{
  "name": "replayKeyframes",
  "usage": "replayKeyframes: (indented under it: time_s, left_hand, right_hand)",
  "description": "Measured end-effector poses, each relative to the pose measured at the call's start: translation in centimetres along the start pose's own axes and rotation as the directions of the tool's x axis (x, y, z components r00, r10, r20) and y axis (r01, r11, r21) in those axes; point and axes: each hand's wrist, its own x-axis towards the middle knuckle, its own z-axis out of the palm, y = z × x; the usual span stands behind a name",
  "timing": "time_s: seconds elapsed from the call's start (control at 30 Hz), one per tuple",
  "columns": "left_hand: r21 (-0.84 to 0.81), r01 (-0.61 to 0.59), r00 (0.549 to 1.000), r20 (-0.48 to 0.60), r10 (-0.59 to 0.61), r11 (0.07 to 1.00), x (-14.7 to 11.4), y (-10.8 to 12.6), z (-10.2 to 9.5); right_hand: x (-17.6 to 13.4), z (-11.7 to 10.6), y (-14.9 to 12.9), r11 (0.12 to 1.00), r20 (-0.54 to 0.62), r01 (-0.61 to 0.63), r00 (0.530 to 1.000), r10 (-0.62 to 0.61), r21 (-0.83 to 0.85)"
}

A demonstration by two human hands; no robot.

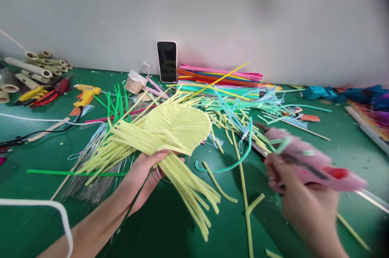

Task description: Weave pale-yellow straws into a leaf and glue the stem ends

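My left hand [153,164] is closed around a pale yellow leaf made of pipe cleaners [179,126]. Its rounded, ribbed blade points up and right. Long loose strands spread from my grip to the left and down to the right. In my right hand [304,197] is a pink glue gun [306,152], blurred by motion, with its nozzle toward the upper left. It is apart from the leaf. Scissors [258,149] lie just behind the glue gun, partly hidden. A curled turquoise pipe cleaner [247,148] lies between my hands.
A phone [167,61] leans on the wall beside bundled coloured pipe cleaners [219,75]. At left are a yellow glue gun [86,93], pliers [45,95] and bamboo tubes [39,67]. A white cable [36,201] crosses the near left; thin wires [88,181] lie under the leaf.
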Motion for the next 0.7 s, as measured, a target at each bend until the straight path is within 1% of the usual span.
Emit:
replayKeyframes:
  time_s: [0.03,0.07,0.17,0.27,0.37,0.43,0.53,0.7]
  left_hand:
    - [0.001,-0.004,1.000,-0.005,0.004,1.000,0.0,0.0,0.0]
    - [0.001,-0.009,1.000,-0.012,0.009,1.000,0.0,0.0,-0.1]
    - [0.001,-0.024,0.999,-0.022,0.024,1.000,0.0,0.0,0.0]
    - [0.005,-0.012,1.000,-0.018,0.012,1.000,-0.1,0.1,0.1]
    - [0.008,0.007,1.000,-0.010,-0.007,1.000,-0.2,0.3,0.0]
    - [0.013,0.008,1.000,-0.002,-0.008,1.000,-0.1,0.3,0.0]
    - [0.012,0.009,1.000,-0.003,-0.009,1.000,0.0,0.1,-0.1]
    - [-0.021,0.031,0.999,-0.018,-0.032,0.999,0.4,-0.2,-0.4]
  right_hand:
    - [-1.0,0.9,-0.3,0.999,0.102,-0.033,0.994,0.029,0.041]
    - [-1.9,1.7,-0.7,0.997,0.191,-0.019,0.982,0.005,0.072]
    - [-4.1,3.3,-1.8,0.989,0.269,0.055,0.959,-0.091,0.138]
    - [-4.9,3.8,-2.3,0.989,0.357,0.114,0.923,-0.141,0.096]
    - [-4.9,3.8,-2.2,0.984,0.394,0.171,0.902,-0.177,0.051]
    - [-4.8,3.9,-2.0,0.982,0.414,0.186,0.891,-0.187,0.044]
    - [-4.7,4.1,-1.9,0.982,0.445,0.181,0.877,-0.184,0.050]
    - [-4.9,4.3,-2.1,0.989,0.453,0.139,0.880,-0.144,0.045]
